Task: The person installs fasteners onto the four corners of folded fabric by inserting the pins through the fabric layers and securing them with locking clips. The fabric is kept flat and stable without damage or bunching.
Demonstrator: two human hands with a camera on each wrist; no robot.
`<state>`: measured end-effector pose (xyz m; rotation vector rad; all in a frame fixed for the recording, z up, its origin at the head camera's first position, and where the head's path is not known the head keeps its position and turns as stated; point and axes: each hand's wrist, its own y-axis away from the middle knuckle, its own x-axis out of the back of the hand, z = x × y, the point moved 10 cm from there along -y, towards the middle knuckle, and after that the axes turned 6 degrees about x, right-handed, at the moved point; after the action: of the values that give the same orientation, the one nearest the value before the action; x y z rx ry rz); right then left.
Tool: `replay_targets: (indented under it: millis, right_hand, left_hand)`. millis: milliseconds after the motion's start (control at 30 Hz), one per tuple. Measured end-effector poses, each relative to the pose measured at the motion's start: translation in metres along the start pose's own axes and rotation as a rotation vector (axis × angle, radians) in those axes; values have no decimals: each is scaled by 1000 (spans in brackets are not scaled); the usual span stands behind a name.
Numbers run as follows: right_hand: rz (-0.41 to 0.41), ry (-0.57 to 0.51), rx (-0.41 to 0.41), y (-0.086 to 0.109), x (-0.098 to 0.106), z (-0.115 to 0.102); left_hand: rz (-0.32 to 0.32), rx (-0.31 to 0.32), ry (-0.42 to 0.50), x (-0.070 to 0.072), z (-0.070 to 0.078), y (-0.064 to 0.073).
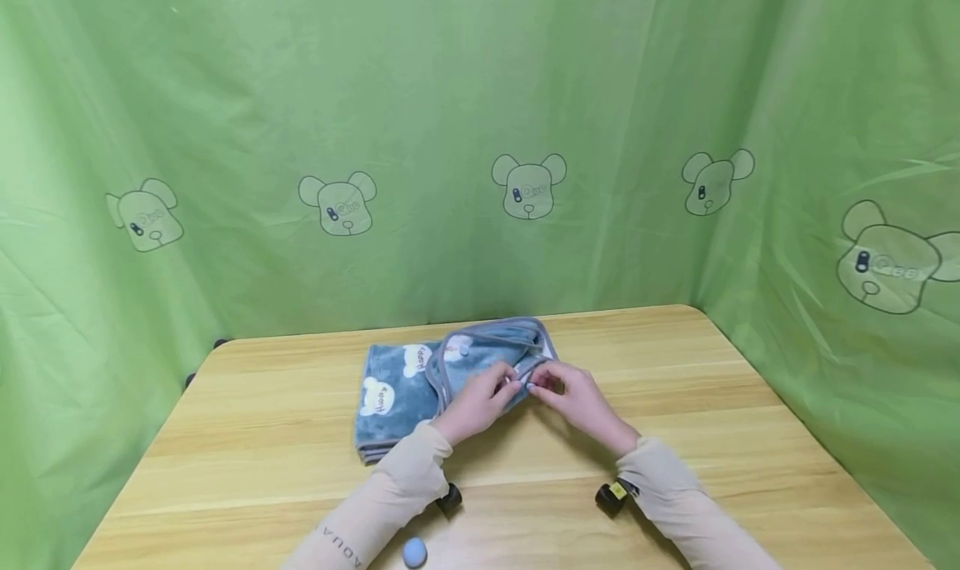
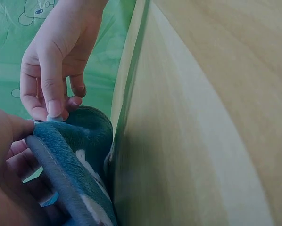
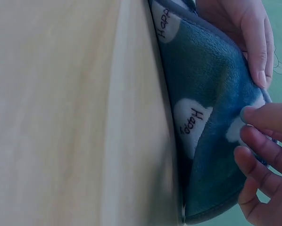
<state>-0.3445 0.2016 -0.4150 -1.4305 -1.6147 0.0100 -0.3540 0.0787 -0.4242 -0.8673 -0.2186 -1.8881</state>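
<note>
A folded teal fleece blanket (image 1: 397, 416) with grey binding and white patches reading "Happy" lies on the table, its right part folded over. My left hand (image 1: 480, 399) pinches the bound edge of that raised part between thumb and fingers. Close beside it, my right hand (image 1: 573, 399) has its thumb and forefinger together at the same edge. A small pale-blue thing (image 2: 54, 118) shows at those fingertips against the cloth; its kind is unclear. The other right fingers are loosely bent. In the right wrist view the lifted cloth (image 3: 211, 75) slopes between both hands.
A small blue ball (image 1: 414, 552) lies near the front edge of the wooden table (image 1: 720, 437), by the left sleeve. A dark camera sits at each wrist. Green curtains (image 1: 450, 78) with printed bear heads stand behind the table and on both sides.
</note>
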Motion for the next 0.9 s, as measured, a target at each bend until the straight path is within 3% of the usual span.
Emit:
replay_targets:
  millis: [333, 633, 900]
  right_hand:
    - [80, 70, -102, -6, 4, 11]
    - [87, 187, -22, -11, 6, 4]
    - [78, 185, -69, -12, 8, 7]
  left_hand:
    - [-46, 9, 8, -6, -1, 1]
    - [-60, 9, -3, -8, -1, 1]
    - [-63, 5, -1, -7, 2, 2]
